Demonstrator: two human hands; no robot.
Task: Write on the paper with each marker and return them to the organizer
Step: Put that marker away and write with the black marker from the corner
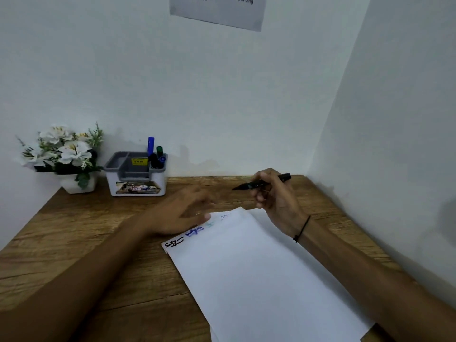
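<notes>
A white sheet of paper [259, 272] lies at an angle on the wooden desk [86, 243], with short scribbles in black, blue and green along its top edge. My right hand [274, 193] hovers above the paper's far corner, shut on a black marker [261, 183] held level with one end pointing left. My left hand [182, 211] is blurred, fingers spread, just above the paper's top left edge and holding nothing. The grey and white organizer [135, 174] stands at the back by the wall, with blue, green and dark markers [155, 154] upright in its right compartment.
A white pot of artificial white flowers [64, 154] stands left of the organizer in the back corner. Walls close the desk at the back and on the right. A printed notice [217, 11] hangs on the back wall.
</notes>
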